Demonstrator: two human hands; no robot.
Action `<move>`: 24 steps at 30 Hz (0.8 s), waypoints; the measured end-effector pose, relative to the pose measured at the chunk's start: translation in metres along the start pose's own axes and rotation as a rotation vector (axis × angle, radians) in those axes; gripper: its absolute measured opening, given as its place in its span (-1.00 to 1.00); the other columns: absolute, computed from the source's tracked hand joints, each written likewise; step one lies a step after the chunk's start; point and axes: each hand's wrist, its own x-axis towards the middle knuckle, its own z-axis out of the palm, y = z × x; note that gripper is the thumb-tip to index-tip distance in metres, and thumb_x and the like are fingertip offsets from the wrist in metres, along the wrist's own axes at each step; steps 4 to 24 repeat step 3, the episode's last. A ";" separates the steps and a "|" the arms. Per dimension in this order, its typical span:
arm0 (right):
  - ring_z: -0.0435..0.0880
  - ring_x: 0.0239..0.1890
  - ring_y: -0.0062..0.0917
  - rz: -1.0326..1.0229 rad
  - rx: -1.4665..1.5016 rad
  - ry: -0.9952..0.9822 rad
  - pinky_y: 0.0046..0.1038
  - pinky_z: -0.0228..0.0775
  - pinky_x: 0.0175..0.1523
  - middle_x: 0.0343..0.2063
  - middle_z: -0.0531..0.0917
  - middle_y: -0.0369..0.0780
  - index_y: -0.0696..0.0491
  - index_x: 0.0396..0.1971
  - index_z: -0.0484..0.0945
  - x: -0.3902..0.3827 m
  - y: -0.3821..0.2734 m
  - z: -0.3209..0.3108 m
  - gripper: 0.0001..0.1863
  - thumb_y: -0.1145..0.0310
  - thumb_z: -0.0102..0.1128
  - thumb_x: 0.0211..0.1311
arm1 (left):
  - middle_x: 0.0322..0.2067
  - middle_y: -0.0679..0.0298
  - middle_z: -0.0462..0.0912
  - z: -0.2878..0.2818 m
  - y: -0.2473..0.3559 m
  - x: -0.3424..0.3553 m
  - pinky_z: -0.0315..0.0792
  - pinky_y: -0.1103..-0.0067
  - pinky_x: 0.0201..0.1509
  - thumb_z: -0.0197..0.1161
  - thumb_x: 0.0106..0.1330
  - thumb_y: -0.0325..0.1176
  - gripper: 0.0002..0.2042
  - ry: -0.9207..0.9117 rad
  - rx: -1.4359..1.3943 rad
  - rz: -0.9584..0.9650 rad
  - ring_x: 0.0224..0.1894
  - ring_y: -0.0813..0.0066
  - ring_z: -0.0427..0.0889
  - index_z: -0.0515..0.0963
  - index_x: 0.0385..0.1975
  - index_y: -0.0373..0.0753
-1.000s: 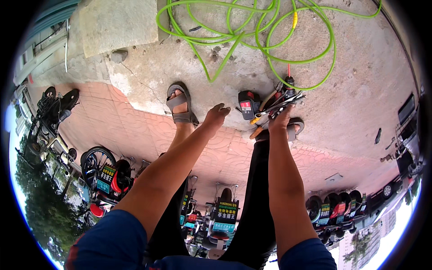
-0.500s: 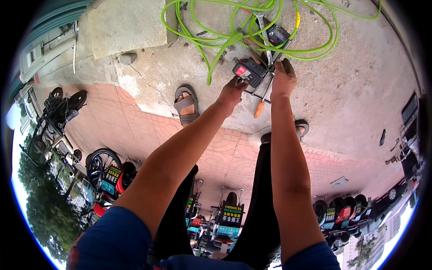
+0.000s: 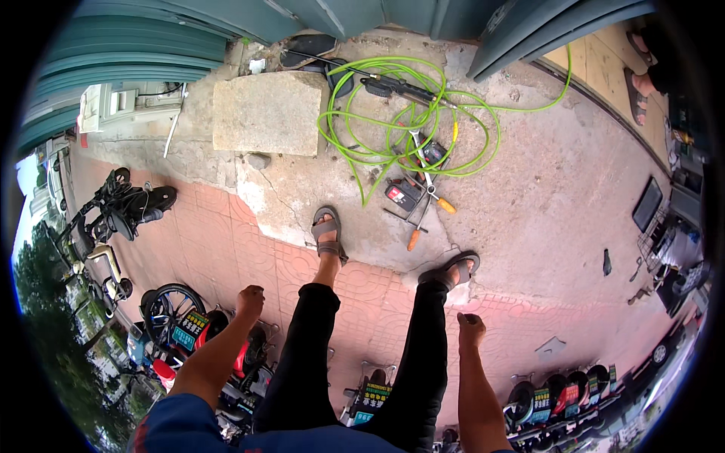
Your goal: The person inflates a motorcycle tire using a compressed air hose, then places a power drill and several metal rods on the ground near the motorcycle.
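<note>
My left hand (image 3: 250,302) hangs beside my left leg with its fingers curled in and nothing visible in it. On the other side, my right hand (image 3: 471,330) is loosely closed and also looks bare. Both are well apart from the tools on the concrete ahead. There lie a black battery pack (image 3: 402,196) with a red label, a second dark pack (image 3: 434,154), and a silver wrench (image 3: 423,162). Two screwdriver-like tools lie beside them, one with an orange handle (image 3: 413,240), the other with a yellow-orange handle (image 3: 446,205).
A coiled green hose (image 3: 483,162) surrounds the tools, with a black spray gun (image 3: 400,89) on it. A stone slab (image 3: 264,113) lies to the left. Parked scooters (image 3: 181,317) stand behind and beside me. Another person's feet (image 3: 638,87) show in a doorway at far right.
My hands have let go of the battery pack and tools and drawn back to my sides. The view has widened, now taking in the spray gun and the teal shutters.
</note>
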 end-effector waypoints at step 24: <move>0.73 -0.36 -0.48 -0.119 -0.048 -0.033 -0.43 0.58 -0.13 -0.47 0.77 -0.21 0.16 -0.32 0.75 -0.026 -0.026 -0.052 -0.71 0.29 0.59 0.02 | 0.11 0.00 0.59 -0.087 -0.007 -0.083 0.46 0.41 0.25 0.15 0.37 -0.26 -0.56 0.017 0.539 0.099 0.17 0.29 0.57 0.53 0.25 -0.12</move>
